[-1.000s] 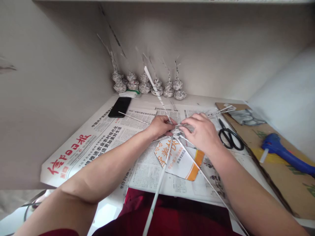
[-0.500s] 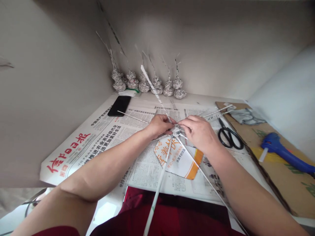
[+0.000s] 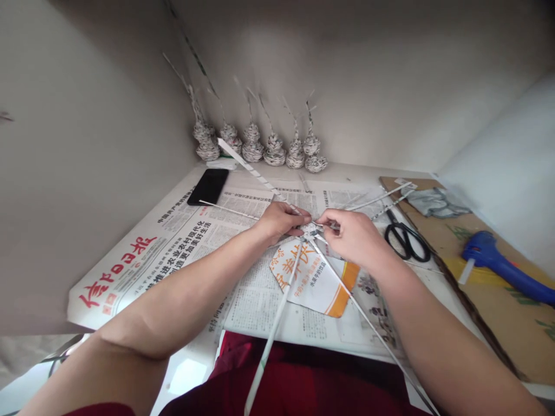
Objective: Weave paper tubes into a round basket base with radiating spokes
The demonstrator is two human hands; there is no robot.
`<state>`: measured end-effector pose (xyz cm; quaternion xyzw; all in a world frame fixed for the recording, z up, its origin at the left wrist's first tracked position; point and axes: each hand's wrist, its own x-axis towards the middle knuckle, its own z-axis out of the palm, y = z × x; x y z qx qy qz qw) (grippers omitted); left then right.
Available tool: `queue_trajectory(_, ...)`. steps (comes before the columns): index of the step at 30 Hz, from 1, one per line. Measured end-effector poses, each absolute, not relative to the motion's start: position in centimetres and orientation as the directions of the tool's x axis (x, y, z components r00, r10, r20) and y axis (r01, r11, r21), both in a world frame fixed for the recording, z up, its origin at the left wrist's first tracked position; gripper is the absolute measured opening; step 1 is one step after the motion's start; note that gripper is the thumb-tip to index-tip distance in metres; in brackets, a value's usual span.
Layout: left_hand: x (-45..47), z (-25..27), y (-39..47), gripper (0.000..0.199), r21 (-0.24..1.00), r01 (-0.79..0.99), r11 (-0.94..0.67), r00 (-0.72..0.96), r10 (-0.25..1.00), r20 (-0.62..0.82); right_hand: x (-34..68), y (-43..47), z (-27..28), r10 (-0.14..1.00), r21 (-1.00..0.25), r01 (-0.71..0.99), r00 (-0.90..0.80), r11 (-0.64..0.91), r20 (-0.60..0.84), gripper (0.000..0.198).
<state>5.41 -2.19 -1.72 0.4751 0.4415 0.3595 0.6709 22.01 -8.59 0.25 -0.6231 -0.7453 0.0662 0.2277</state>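
Note:
Between my hands lies a small woven paper centre (image 3: 309, 231) with several rolled paper strips radiating from it. My left hand (image 3: 284, 221) is closed on its left side, thumb and fingers pinching a strip close to the weave. One rolled paper strip (image 3: 247, 166) slants up and left past those fingers. My right hand (image 3: 349, 232) pinches a strip at the upper right of the centre, its fingertips curled in. Two long strips run down toward my lap, among them a white paper tube (image 3: 277, 318). Beneath is a cut piece of printed packaging (image 3: 318, 289), white and orange.
Newspaper (image 3: 173, 254) covers the table. Several woven paper gourds (image 3: 274, 151) stand along the back wall. A black phone (image 3: 208, 186) lies at left. To the right are black scissors (image 3: 407, 241), cardboard (image 3: 485, 323), a blue glue gun (image 3: 505, 268) and a grey cloth (image 3: 437, 202).
The long strip above my left hand has swung lower and to the left. My right fingers have curled in more tightly near the centre. The view has shifted slightly.

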Motion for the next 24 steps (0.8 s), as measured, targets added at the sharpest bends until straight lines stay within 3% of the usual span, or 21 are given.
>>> queue_trajectory(4,5.6,-1.9,-2.3,0.017,0.966,-0.068,0.251,0.343,0.915,-0.213,21.8,-8.5,0.4,0.984,-0.553,0.827,-0.004,0.102,0.176,0.014)
queue_trajectory(7,5.7,-1.8,-2.4,0.014,0.970,-0.093,0.223,0.330,0.926,-0.181,21.6,-8.2,0.2,0.991,-0.589,0.808,0.086,-0.008,0.104,0.020)
queue_trajectory(13,5.6,-1.4,-2.4,0.014,0.968,-0.116,0.222,0.356,0.919,-0.168,21.3,-7.3,-1.7,0.985,-0.791,0.612,0.145,-0.019,0.089,0.021)
queue_trajectory(24,5.5,-1.6,-2.3,0.012,0.983,0.020,0.180,0.385,0.906,-0.174,21.4,-6.9,-2.7,0.982,-0.876,0.479,0.184,-0.057,0.037,0.021)
